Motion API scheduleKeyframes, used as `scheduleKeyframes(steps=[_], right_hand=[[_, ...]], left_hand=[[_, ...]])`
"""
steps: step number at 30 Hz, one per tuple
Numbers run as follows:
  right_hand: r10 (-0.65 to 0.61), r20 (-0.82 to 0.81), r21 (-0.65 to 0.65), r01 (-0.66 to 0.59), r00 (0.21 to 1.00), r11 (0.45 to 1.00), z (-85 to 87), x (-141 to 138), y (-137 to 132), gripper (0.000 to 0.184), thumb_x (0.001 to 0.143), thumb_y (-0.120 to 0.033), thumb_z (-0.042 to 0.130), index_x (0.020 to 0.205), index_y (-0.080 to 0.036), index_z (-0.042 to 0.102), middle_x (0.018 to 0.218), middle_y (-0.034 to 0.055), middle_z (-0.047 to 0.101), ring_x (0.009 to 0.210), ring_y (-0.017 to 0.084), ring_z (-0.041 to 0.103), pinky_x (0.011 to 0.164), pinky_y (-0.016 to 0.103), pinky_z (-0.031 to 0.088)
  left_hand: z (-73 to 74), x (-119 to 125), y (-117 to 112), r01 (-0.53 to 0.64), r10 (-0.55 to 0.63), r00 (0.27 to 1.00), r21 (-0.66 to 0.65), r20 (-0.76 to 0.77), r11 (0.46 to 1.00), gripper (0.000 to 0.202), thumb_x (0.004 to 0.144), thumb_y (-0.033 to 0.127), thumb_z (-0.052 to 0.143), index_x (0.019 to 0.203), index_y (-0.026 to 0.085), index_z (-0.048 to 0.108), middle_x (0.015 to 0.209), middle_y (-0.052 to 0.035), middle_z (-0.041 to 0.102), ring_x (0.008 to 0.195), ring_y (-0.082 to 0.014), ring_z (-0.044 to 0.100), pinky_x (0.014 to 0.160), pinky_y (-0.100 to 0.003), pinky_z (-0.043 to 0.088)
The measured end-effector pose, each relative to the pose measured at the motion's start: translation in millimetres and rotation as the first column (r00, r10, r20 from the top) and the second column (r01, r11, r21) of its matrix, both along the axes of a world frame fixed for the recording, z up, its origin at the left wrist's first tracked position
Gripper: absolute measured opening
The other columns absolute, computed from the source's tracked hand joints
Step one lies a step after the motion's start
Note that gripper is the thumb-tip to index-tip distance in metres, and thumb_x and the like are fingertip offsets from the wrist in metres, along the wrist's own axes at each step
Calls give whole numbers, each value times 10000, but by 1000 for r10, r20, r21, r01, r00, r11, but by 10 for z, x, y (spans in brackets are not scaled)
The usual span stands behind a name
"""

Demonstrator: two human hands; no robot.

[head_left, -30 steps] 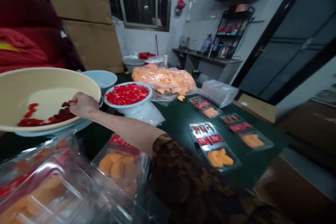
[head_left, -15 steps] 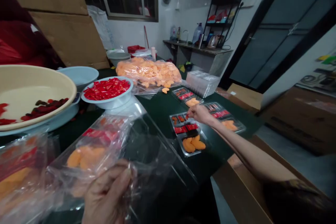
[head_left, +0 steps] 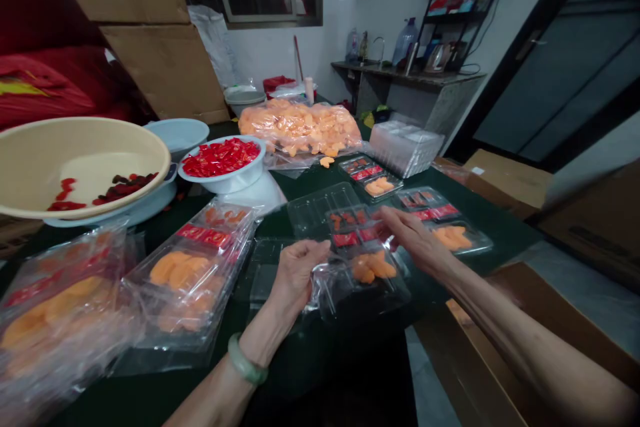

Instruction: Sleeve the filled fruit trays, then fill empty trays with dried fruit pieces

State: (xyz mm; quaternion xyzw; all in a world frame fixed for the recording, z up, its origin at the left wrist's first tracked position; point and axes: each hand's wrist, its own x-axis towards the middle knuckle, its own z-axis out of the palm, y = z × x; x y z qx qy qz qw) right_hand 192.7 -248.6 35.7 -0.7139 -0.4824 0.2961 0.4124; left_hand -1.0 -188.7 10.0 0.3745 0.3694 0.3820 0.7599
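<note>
- While the beige basin (head_left: 90,121) sits tilted on a blue basin at far left, a knock could spill its dark red pieces (head_left: 127,187).
- Film-wrapped trays (head_left: 187,280) crowd the counter (head_left: 505,240) beside the work — an elbow could shift them.
- Left hand (head_left: 297,273), palm down, has its fingers (head_left: 313,255) curled on the film edge of the clear plastic tray (head_left: 367,273); hard pulling could tear the film.
- That tray lies on the counter between both hands.
- Right hand (head_left: 415,240) reaches across, its fingers (head_left: 395,220) extended and open, touching the tray's far side.

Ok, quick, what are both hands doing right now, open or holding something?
Left hand: closed, pinching the edge of a clear plastic packet of orange pieces.
Right hand: open, resting on that same packet.
</note>
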Motion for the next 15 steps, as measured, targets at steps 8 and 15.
scheduleKeyframes(steps=[8, 15], right_hand=[[-83, -427, -43, 71, 900, 997, -162, 108, 19, 488, 596, -455, 691, 960, -176, 526, 468, -106, 387, 372, 55, 277, 362, 197, 165], [-152, 47, -117, 157, 987, 981, -594, 349, 222, 366, 661, -480, 647, 845, -171, 582, 570, -22, 514, 510, 120, 465, 455, 236, 305]], left_hand=[[-35, -144, 181, -210, 288, 921, 291, -261, 934, 385, 596, 413, 766, 478, 130, 533, 381, 55, 429, 378, -45, 329, 408, -198, 242], [341, -899, 119, -401, 714, 654, 685, -250, 608, 285, 701, 346, 682, 542, 156, 541, 477, 50, 447, 459, -73, 363, 458, -212, 271]])
